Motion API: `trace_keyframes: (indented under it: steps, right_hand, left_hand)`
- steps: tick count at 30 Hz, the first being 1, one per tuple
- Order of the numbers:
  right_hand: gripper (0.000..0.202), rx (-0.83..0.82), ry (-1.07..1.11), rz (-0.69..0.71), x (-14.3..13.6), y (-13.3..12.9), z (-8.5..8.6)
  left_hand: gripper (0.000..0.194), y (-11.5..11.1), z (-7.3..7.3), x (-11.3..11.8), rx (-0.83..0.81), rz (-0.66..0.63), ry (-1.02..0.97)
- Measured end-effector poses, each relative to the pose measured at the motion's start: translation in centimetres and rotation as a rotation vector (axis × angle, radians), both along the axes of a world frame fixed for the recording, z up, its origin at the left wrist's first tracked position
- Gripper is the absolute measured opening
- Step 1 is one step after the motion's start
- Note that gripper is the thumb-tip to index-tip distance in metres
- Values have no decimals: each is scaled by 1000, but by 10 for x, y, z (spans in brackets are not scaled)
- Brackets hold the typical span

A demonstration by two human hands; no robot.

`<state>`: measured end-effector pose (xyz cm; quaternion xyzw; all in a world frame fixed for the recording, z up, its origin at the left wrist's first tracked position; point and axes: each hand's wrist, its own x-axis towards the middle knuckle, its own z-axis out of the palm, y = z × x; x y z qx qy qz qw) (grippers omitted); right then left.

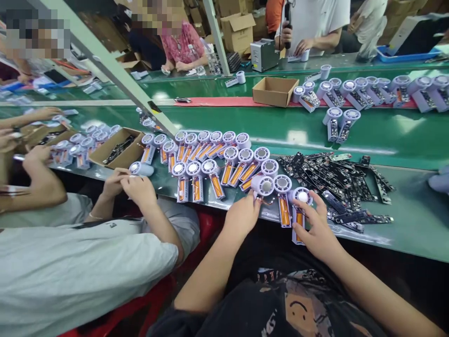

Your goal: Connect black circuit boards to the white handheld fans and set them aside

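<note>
1. The right hand (317, 227), half open with fingers spread, holds a purple fan (302, 196): the thumb lies along the handle, fingertips on the round head. The handle's lower end shows past the near edge of the table (421, 220).

2. The left hand (243, 211) is mostly curled, its fingertips at the near rim of a tilted fan (263, 186), close to thin wires; how firmly it grips cannot be told.

3. Between the hands lies a middle fan (282, 185), its orange-filled handle reaching the near edge and leaving little room.

4. Beyond and left of the left hand, a crowd of fans (209, 167) fills the tabletop nearly to the edge.

5. Just beyond and right of the right hand, circuit boards (326, 180) lie in a loose heap, some close to the near edge. Farther right, bare tabletop gives open room.

6. Ahead of both hands, past the table's far side, the green belt (228, 117) offers a clear strip.

7. Well left of the left hand, a co-worker's hands (138, 187) meet at another fan (141, 169).
</note>
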<state>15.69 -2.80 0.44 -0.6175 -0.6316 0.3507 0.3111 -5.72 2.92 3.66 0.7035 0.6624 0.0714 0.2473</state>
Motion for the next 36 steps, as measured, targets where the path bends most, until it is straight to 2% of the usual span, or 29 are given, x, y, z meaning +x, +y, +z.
trace_keyframes:
  steps: [3,6,8,14,16,19,25,28,30,32,34,36]
  right_hand:
    - [53,16,-50,61,3,0,4]
    - [55,16,-77,94,3,-2,10]
    - [55,-14,-79,100,5,-2,15]
    - [59,-70,-151,72,25,1,29]
    - [58,-78,-137,64,31,1,29]
    - [55,-89,-118,58,35,-3,24]
    - [56,-112,-140,12,32,-6,14]
    - [50,-59,-141,-5,35,-7,11]
    - [39,70,-171,2,40,-10,9]
    - [27,259,-267,28,48,-13,8]
    - [23,395,-426,53,58,-10,9]
    - [27,436,-583,72,66,1,16]
  left_hand:
    - [34,0,-11,-4,-19,-97,-31]
    - [39,1,-18,-1,-36,-87,13]
    - [38,3,-15,2,-37,-66,64]
    - [34,8,6,7,7,27,228]
    - [33,9,7,4,18,20,248]
    - [35,8,1,-7,27,-5,177]
    - [38,1,-16,-30,164,19,24]
    - [34,-11,-16,-37,372,22,8]
    - [27,-23,-11,-38,610,-61,-23]
    - [24,-36,-5,-33,806,-270,-85]
    - [31,-47,-2,-19,822,-581,-135]
    - [36,-54,-4,1,784,-865,-97]
